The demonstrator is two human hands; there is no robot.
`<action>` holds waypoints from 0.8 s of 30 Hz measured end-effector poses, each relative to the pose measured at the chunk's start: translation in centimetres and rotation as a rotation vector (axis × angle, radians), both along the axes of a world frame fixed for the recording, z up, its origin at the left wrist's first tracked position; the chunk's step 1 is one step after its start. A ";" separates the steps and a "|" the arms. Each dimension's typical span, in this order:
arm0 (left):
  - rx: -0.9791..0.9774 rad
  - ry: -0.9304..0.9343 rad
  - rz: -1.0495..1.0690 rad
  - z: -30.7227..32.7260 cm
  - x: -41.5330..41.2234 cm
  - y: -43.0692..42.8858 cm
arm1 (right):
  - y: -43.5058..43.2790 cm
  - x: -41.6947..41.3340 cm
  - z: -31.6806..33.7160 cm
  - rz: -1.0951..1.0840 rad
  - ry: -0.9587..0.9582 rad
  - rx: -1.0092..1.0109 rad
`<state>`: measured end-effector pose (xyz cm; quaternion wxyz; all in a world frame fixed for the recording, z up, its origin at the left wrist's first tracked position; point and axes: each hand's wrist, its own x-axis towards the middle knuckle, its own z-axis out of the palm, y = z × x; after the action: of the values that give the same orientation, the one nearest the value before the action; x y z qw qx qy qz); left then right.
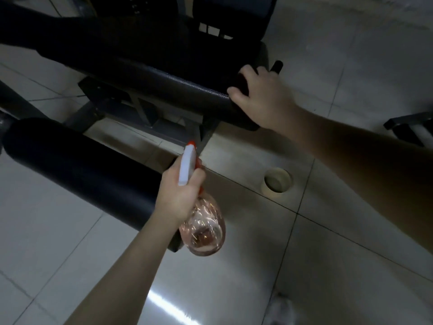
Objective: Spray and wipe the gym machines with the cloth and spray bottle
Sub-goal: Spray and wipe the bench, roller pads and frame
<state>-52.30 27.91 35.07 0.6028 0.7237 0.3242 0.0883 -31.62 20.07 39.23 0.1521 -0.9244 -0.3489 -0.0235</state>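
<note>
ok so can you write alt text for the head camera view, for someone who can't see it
Seen from above, a person's left hand grips a clear pinkish spray bottle while the right hand holds what looks like a dark cloth on the end of a black padded bench. A black roller pad lies nearer, over pale floor tiles.

The bare left forearm reaches up from the lower edge with the wrist straight. The left grip is curled round the neck of the spray bottle, back of the hand facing up. The bare right forearm comes in from the right edge. The right grip lies palm down, thumb and fingers curled round a dark cloth
</note>
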 end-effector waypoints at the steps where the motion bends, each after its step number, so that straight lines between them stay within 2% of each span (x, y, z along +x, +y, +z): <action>1: -0.018 -0.009 -0.009 0.0 0.1 0.2 | 0.0 0.0 -0.1 0.001 0.000 0.012; 10: -0.104 -0.043 -0.261 0.7 3.3 1.7 | 0.0 1.1 -0.5 0.013 0.066 0.140; 19: -0.283 -0.263 -0.252 -2.5 6.2 4.1 | -0.1 0.9 -1.3 0.014 0.017 0.322; 24: -0.269 -0.321 -0.291 -4.3 8.1 4.7 | -0.1 0.2 -1.5 0.007 0.042 0.403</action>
<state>-44.23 32.63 30.78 0.7438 0.6526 0.1256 0.0707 -31.39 20.01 37.74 0.3412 -0.8744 -0.3372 -0.0731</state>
